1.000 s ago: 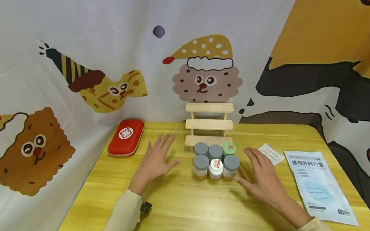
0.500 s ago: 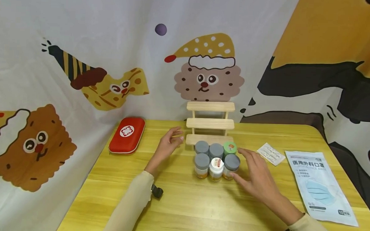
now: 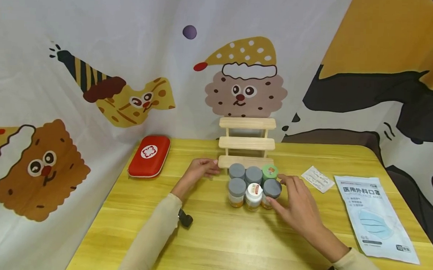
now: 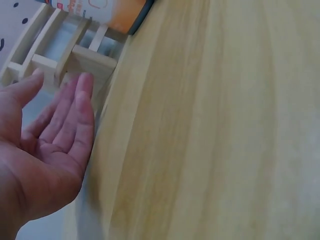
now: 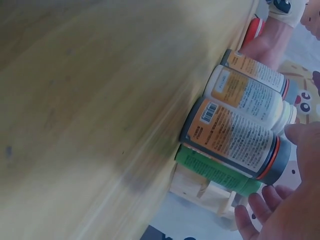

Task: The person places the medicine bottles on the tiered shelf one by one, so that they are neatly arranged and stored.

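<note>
Several bottles stand in a tight cluster: grey-lidded ones, including the front right bottle [image 3: 272, 189], a white-capped bottle [image 3: 253, 196] and a green-lidded bottle [image 3: 270, 172]. Right behind them is a three-tier wooden rack [image 3: 246, 143]. My left hand [image 3: 199, 170] is at the left end of the rack's lowest step; its relaxed fingers hold nothing in the left wrist view. On the other side, my right hand [image 3: 300, 207] is spread beside the front right bottle. Its thumb comes near that bottle's grey lid [image 5: 278, 161], while the fingers [image 5: 260, 206] lie past it, loosely bent.
A red zip case [image 3: 149, 156] with a white emblem lies at the table's back left. To the right are a small white paper packet [image 3: 317, 179] and a pale blue face mask pack [image 3: 376, 218]. A printed cloth [image 3: 133, 34] hangs behind the table.
My left hand has moved right to the rack's lower end, its spread fingers drawing in. My right hand has come slightly left, closer to the bottles. The bottles keep their places.
</note>
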`<state>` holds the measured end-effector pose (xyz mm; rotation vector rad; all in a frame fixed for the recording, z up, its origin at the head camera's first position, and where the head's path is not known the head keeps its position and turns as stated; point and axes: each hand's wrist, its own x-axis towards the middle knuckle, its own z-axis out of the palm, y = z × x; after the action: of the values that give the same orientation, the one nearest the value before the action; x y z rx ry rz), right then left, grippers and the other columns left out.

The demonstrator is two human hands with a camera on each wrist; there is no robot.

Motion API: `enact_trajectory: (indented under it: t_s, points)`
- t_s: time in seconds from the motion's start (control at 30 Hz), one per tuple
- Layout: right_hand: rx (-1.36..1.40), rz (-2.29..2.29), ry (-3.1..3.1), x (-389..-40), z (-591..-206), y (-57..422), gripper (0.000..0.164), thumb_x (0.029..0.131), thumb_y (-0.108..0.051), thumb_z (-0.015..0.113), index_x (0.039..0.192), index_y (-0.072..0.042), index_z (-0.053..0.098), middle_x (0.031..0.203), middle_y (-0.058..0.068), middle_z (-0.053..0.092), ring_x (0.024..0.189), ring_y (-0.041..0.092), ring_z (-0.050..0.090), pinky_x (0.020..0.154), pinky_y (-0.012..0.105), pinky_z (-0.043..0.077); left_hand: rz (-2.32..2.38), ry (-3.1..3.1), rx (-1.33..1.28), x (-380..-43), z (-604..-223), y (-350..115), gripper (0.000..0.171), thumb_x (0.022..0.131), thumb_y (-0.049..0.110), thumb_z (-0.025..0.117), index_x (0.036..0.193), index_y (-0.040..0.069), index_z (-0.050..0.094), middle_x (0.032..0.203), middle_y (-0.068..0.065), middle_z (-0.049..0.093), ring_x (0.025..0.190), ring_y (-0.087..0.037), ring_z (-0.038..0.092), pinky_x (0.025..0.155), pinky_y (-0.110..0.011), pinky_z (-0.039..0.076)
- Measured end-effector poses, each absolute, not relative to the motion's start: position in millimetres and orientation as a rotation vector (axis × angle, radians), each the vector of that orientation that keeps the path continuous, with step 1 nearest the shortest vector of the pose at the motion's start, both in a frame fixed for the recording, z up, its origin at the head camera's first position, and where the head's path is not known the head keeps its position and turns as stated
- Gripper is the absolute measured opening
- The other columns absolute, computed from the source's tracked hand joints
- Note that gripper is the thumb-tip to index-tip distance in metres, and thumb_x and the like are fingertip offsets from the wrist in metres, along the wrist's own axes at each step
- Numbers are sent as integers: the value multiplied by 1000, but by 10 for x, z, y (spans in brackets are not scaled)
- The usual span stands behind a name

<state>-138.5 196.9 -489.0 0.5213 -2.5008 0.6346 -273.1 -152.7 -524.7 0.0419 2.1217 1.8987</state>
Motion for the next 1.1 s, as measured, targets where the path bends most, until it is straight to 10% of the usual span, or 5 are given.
enact_trajectory:
  t_s: [1.1]
  points:
    - [376,764,-2548,-1400,-4889,1837,68,77,-31,95,127,0,62,108,14,68,95,31,66,74,46,58,1823,2008,11,-2812,-5237,-1567,37,103,29,73,123,-2,75,104,-8,82,84,-13,79,83,-32,68]
